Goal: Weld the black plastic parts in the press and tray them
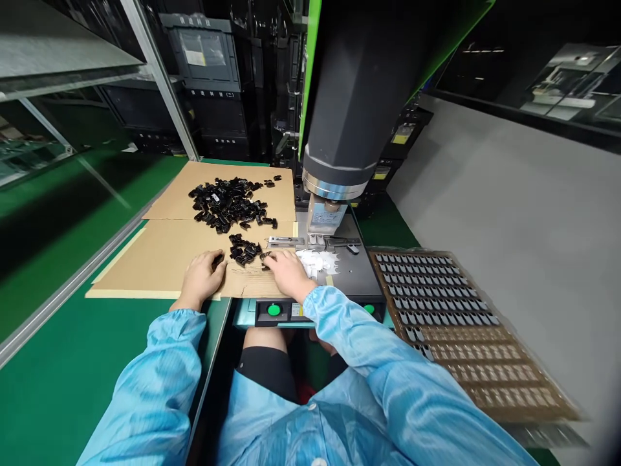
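My left hand (202,278) rests on the cardboard sheet (160,259), its fingers curled round a small black plastic part (217,260). To its right lies a small cluster of black plastic parts (244,250). My right hand (290,274) reaches across to the right side of that cluster, with its fingertips closed on another dark piece (265,257) that they partly hide. White flat pieces (317,261) are heaped just right of that hand on the grey machine bed. Behind them a clear-sided fixture block (326,219) sits under the machine head.
A larger pile of black parts (230,202) covers the back of the cardboard. The dark machine column (347,110) rises over the bed. Green buttons (274,310) sit at its front edge. A brown tray (485,353) holds rows of grey-topped parts at right. Stacked crates (208,55) stand behind.
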Motion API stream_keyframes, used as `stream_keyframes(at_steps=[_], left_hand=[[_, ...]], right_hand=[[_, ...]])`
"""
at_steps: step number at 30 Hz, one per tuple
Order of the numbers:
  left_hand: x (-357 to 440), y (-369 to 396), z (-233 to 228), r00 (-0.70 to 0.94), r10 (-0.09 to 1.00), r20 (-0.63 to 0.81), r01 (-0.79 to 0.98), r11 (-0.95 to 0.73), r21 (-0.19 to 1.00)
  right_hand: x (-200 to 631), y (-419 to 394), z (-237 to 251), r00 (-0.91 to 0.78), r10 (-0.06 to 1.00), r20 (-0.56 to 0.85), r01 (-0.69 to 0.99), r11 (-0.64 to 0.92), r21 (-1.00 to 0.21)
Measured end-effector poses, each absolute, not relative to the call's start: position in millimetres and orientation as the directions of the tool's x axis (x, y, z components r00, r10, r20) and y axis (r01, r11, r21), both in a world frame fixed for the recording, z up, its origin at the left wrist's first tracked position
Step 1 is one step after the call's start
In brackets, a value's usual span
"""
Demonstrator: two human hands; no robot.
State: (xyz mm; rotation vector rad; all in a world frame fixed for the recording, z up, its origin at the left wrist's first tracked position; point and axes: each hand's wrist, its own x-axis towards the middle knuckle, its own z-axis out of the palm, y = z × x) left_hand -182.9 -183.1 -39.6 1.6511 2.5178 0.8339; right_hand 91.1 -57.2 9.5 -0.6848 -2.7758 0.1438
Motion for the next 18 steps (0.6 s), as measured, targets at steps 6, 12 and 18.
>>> stream_keyframes(at_steps=[6, 12, 18], left_hand=[[-168.0, -166.6, -17.7, -0.523, 0.813, 0.256, 0.801, 0.367, 0.473], [-153.4, -134.4, -0.2, -0.57, 0.796, 0.202, 0.781, 0.448, 0.435], [-169.8, -140.0, 2.0, -0.675, 0.717, 0.172, 0.627, 0.436, 0.646]], right_hand=[[94.3, -58.7, 4.6, -0.811, 0.489, 0.32, 0.462, 0.872, -0.163], [90.4, -61.6, 0.8, -0.834, 0.466, 0.295, 0.456, 0.884, -0.106], [91.5, -60.4, 4.4, -0.827, 0.48, 0.294, 0.457, 0.877, -0.146]])
